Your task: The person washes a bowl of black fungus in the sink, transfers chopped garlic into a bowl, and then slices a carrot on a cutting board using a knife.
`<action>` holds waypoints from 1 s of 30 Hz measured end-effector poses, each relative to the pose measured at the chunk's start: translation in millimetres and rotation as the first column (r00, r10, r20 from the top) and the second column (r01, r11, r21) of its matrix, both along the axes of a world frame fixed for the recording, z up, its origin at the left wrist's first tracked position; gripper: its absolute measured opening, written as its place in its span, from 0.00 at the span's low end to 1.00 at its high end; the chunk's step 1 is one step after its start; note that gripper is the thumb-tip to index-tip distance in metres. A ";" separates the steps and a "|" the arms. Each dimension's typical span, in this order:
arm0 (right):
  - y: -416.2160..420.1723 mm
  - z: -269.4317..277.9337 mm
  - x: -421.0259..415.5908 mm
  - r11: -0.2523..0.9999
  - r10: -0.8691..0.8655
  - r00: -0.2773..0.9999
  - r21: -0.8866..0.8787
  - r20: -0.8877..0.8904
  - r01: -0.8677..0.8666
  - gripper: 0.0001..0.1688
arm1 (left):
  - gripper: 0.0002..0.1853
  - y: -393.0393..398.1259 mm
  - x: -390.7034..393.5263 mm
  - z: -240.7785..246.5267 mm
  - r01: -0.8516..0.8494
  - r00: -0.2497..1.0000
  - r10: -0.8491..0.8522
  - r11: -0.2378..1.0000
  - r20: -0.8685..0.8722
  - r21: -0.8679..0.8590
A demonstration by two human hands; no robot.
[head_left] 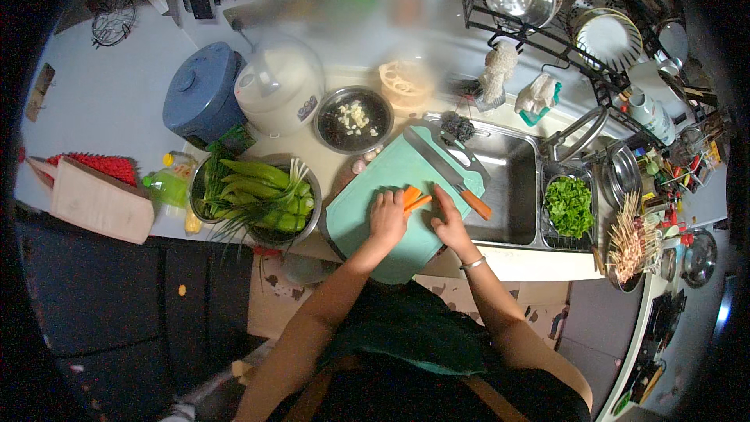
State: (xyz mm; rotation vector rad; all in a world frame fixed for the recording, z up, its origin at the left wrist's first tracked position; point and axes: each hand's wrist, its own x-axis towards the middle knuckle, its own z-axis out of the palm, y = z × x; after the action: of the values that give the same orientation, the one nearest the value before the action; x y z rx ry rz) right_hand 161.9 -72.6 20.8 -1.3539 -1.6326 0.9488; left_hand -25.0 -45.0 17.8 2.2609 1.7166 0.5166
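Observation:
On the mint-green cutting board (363, 217) lie several carrot pieces (415, 200). My left hand (389, 218) rests palm down at their left side, its fingers touching the nearest piece; whether it grips one is hidden. To their right, my right hand (451, 221) is held with thumb and fingers apart and nothing between them. A knife with an orange handle (476, 204) lies across the board's upper right part, its blade towards the top. Garlic bulbs (359, 166) sit beside the board's upper left edge. A metal bowl (321, 123) beyond holds chopped white pieces.
At the left, a metal bowl (318, 211) holds long green vegetables and spring onions. The steel sink (510, 187) borders the board's right side, with leafy greens (569, 206) in a basket. Skewers (630, 240) stand farther right. A dish rack (551, 41) overhangs the back.

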 end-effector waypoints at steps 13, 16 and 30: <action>24.1 1.9 -25.2 0.997 0.053 0.998 0.053 -0.019 -0.052 0.47 | 0.51 -31.4 -50.8 -12.4 0.122 0.854 -0.135 0.991 0.502 0.060; 30.1 -12.5 -24.4 0.980 0.179 0.980 0.076 0.085 -0.186 0.46 | 0.50 -30.6 -51.4 -10.4 0.208 0.794 -0.180 0.978 0.581 0.019; 21.7 7.6 -27.5 0.981 0.027 0.907 0.165 0.421 -0.106 0.28 | 0.26 23.2 -31.1 -16.3 0.418 0.833 -0.423 0.904 0.358 0.095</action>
State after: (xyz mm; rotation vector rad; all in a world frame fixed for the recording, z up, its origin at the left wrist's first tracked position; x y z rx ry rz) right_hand 134.4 -50.9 28.3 -1.4456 -2.0433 0.5460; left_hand -56.1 -21.8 1.5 2.2687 0.9957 0.7882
